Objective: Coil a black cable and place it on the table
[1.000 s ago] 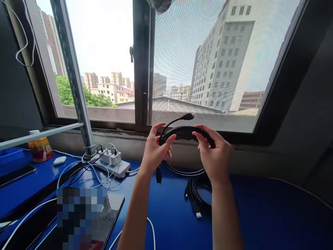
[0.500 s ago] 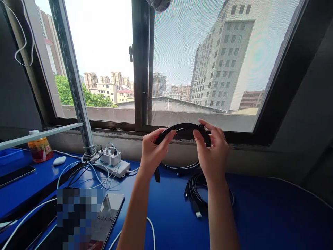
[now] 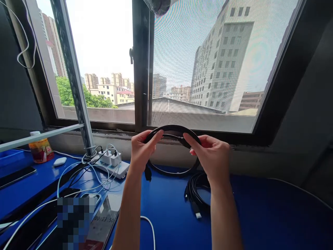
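Between my hands a black cable (image 3: 172, 127) is held up in a coil above the blue table. My left hand (image 3: 142, 149) pinches the coil's left side, thumb on top. On the right side my right hand (image 3: 212, 151) grips it with thumb and fingers, close to a dark plug (image 3: 184, 141) on the cable. Another dark connector (image 3: 148, 173) hangs below my left hand. The lower loop droops near the table's back edge. Below my right hand lies a second coiled black cable (image 3: 195, 187) with a USB plug (image 3: 198, 215); my forearm partly covers it.
On the blue table (image 3: 171, 208), a white power strip (image 3: 119, 171) with chargers and tangled cords stands left. A phone (image 3: 106, 218) showing digits lies in front. Farther left are a bottle (image 3: 41, 150), a white case (image 3: 59, 161) and a metal shelf post (image 3: 75, 76). A window rises behind.
Both hands have moved slightly lower, the left one also leftward. The held coil is spread wider, so its lower loop and the plug by my right hand now show.
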The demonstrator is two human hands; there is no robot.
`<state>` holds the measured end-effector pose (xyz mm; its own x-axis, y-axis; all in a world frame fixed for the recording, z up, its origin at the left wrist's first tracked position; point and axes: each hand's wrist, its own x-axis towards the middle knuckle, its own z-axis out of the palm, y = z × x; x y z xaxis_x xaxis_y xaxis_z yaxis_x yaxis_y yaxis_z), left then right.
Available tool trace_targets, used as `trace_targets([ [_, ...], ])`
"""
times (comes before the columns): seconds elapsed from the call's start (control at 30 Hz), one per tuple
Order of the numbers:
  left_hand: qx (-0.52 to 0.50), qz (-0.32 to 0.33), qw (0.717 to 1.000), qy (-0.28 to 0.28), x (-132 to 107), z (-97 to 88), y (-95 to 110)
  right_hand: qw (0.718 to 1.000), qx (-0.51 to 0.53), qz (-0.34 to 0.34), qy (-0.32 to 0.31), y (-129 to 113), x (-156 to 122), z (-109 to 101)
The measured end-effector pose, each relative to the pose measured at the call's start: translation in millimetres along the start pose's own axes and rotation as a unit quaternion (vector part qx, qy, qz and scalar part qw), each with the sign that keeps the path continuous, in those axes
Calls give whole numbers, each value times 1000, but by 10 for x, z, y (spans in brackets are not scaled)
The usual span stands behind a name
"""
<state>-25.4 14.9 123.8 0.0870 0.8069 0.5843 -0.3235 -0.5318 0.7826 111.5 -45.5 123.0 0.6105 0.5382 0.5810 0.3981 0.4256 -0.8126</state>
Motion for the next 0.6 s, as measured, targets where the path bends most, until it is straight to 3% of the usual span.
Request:
trace_targets([
  [0.17,-18,-70,996,-44,28,-57,-79,972,75,117,-190,-149,-36,-63],
  [0.27,-32,-98,993,-52,46,-58,-121,955,86,109,-263,-135,-48,-60],
  [0.33,-28,-116,991,-58,60,-56,-145,960,61,69,-263,-68,-40,-47],
  [0.43,-10,-164,985,-57,85,-64,-180,979,-16,-37,-200,72,-9,-19],
  [0.53,-2,-202,978,-46,102,-84,-207,974,-38,-138,-177,178,19,11],
  [0.6,-3,-210,977,-42,105,-92,-213,968,-26,-169,-181,196,24,29],
])
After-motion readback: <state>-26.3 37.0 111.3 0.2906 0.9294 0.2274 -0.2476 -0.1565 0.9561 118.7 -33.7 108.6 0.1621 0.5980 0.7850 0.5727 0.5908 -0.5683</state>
